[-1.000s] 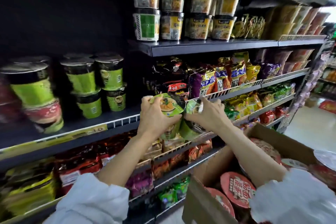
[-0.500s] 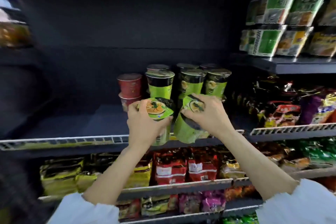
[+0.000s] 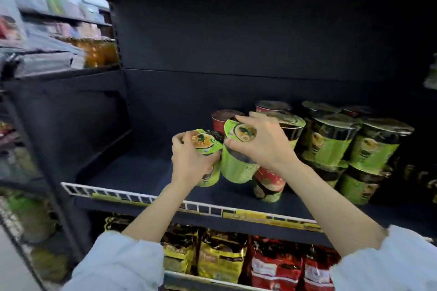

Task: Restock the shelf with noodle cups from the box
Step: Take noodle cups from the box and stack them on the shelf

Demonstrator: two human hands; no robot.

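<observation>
I'm placing two green noodle cups on the shelf (image 3: 132,172): my left hand (image 3: 189,160) is gripping the left cup (image 3: 209,160) from above, fingers curled round its lid, and my right hand (image 3: 262,144) is clutching the right cup (image 3: 236,165) the same way (both tilted, hovering near the shelf's front edge). Next move probably calls for setting them upright beside the stocked cups (image 3: 331,146).

**Dark shelf, right half stocked**

The dark shelf (image 3: 132,177) has a white wire rail (image 3: 123,194) along its front edge. Green noodle cups (image 3: 361,186) and red noodle cups (image 3: 269,184) stand stacked on its right half.
</observation>
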